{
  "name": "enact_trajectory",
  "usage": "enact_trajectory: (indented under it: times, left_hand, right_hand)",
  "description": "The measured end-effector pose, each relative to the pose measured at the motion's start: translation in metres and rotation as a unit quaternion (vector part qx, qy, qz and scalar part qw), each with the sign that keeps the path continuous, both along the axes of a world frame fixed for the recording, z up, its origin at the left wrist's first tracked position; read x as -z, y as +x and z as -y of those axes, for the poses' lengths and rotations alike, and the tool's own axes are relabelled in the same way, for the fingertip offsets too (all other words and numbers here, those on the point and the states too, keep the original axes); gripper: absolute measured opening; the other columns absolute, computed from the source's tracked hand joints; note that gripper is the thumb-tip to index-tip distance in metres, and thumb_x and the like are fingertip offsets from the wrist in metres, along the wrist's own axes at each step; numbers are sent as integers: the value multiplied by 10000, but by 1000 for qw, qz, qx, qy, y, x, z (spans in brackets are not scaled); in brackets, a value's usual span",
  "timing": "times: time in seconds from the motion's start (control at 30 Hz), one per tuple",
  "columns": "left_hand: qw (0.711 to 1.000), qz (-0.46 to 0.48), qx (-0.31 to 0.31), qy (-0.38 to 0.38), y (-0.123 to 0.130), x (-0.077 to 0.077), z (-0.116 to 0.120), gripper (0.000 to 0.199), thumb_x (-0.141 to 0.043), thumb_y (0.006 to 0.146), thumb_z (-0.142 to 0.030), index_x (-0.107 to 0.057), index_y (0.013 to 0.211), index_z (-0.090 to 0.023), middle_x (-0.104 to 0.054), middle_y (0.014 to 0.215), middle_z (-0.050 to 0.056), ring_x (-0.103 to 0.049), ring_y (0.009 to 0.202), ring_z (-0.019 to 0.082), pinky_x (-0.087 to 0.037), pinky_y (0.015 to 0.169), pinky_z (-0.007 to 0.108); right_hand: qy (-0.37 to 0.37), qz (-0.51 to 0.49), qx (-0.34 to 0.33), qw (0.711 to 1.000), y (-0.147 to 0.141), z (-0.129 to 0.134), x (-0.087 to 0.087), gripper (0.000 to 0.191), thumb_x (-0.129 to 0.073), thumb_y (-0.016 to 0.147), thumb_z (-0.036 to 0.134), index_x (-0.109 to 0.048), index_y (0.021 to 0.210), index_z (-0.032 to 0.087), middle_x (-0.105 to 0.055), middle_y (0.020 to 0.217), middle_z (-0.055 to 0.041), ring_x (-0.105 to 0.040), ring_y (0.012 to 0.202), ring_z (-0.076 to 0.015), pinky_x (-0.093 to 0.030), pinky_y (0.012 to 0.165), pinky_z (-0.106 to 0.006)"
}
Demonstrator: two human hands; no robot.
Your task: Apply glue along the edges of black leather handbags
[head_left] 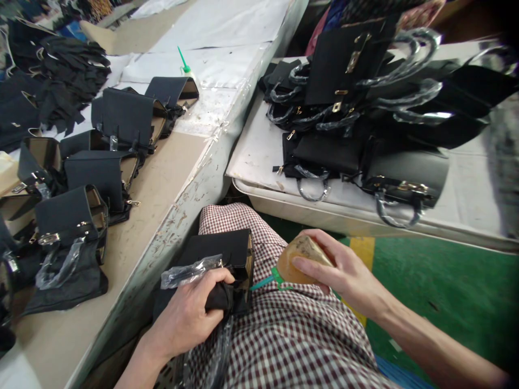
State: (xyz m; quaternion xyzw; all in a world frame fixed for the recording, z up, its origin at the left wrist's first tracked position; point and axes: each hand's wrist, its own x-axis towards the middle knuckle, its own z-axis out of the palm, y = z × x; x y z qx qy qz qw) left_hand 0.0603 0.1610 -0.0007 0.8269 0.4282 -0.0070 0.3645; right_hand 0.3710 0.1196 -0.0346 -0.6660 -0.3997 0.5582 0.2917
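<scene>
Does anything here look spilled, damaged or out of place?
Brownish smears and flecks mark the left table's side, perhaps from old spills. The squeeze bottle in the right hand has dark grime on its base. Otherwise, nothing stands out.

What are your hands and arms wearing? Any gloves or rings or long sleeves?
No gloves: the left hand and right hand are both bare. I see no rings, watch or bracelets, and no sleeve on the parts of the forearms that show. Dark-and-white checked cloth covers the lap.
</scene>
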Motion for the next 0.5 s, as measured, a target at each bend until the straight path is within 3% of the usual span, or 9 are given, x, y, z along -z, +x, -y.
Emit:
enact_trajectory:
  times: [0.23, 0.5]
  left_hand:
    - [1000, 6, 1, -9, 1, 1, -1, 656, -462, 692, 38, -470, 1232, -335, -658, 1212, -76, -628, 1139, 139, -423, 1008, 246]
    - [1000, 20, -11, -6, 5, -8, -1, 613, -492, 678, 13, -513, 1209, -293, -678, 1181, -38, -641, 1115, 165, -437, 1001, 267]
  right_hand:
    - [3, -33, 29, 999, -1, 13, -6, 504, -710, 808, 568, -564, 1172, 251, -675, 880, -13, -613, 713, -197, -466, 474, -234]
    - [-12, -67, 66, 996, -11, 16, -11, 474, -692, 800, 583, -583, 1134, 266, -663, 804, 1, -540, 568, -169, -407, 415, -245]
